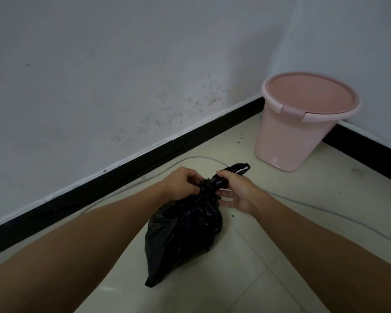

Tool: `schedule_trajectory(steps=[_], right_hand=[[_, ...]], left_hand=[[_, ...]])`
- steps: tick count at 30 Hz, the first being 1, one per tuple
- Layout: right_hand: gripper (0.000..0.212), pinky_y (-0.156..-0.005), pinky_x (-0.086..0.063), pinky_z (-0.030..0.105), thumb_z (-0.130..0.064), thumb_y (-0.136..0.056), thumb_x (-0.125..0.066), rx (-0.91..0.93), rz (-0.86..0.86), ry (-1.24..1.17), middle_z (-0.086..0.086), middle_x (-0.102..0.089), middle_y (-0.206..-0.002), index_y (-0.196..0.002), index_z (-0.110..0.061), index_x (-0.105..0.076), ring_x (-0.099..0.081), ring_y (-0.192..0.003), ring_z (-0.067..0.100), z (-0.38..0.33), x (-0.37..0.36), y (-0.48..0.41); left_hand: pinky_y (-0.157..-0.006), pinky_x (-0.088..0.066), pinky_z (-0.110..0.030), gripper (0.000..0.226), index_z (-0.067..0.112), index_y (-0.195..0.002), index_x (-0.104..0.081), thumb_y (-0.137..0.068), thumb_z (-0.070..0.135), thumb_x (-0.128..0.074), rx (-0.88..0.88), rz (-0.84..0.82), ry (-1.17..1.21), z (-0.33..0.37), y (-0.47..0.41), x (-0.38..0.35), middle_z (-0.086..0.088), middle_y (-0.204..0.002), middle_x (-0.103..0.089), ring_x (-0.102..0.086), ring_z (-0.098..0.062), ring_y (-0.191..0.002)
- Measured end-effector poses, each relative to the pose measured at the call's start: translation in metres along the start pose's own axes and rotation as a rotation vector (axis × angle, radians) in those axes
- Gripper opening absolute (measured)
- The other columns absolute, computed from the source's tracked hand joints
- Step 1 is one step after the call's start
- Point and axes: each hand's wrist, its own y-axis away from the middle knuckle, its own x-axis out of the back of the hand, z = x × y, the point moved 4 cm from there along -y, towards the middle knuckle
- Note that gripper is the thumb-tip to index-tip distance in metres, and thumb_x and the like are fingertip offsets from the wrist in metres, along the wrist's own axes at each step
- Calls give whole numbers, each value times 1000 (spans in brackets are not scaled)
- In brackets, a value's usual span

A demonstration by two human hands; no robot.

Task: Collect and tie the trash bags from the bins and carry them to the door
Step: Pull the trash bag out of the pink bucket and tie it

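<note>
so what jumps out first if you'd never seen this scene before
The eye lands first on the black trash bag on the pale tiled floor at centre, its neck gathered between the left hand and the right hand. Next is the pink bin standing in the corner at upper right, with no liner showing inside it. A thin pale cable curves along the floor near the black skirting.

Ahead: wall (122, 75) and black skirting (131, 168) close off the far side.
Right corner: pink bin (303, 123) stands there, apart from the black bag (183, 233).
Floor (325, 211): bare tile on the right, between bag and bin.
Cable (314, 204): a pale cable, perhaps loose, runs across the floor behind the bag.
</note>
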Motion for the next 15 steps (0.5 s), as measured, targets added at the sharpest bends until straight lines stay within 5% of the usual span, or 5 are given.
schedule_trajectory(steps=[10, 15], right_hand=[[11, -75, -55, 38, -25, -93, -60, -4, 13, -27, 3, -68, -91, -88, -15, -63, -66, -86, 20, -1, 6, -1], [10, -77, -56, 40, -22, -94, -60, -35, -7, -67, 6, -70, -94, -94, -13, -64, -66, -85, 21, -1, 2, 0]], left_hand=[[-78, -50, -33, 15, 17, -93, -71, -78, 15, -66, -55, 65, -302, -7, -16, -11, -4, -90, -68, -63, -23, -87], [-77, -52, -32, 8, 15, -73, -68, -82, 12, -68, 48, 160, -208, -11, -8, 6, -5, -79, -66, -65, -22, -82]])
